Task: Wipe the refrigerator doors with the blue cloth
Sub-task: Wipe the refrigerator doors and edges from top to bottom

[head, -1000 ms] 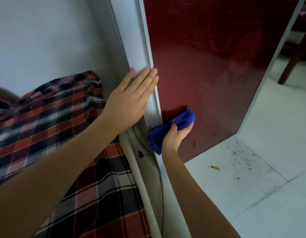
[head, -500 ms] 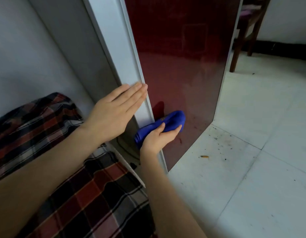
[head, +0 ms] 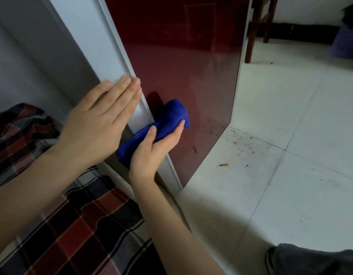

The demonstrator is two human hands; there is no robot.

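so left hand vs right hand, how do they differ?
Pose: the left hand is flat with straight fingers; the right hand is curled round the cloth.
Contact: the left hand rests bare on the white edge; the right hand holds the cloth against the red door.
Height: the left hand sits higher than the right hand.
Shared: both are low on the same door, close together.

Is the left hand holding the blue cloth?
No, the right hand grips the blue cloth; the left hand lies flat against the door edge.
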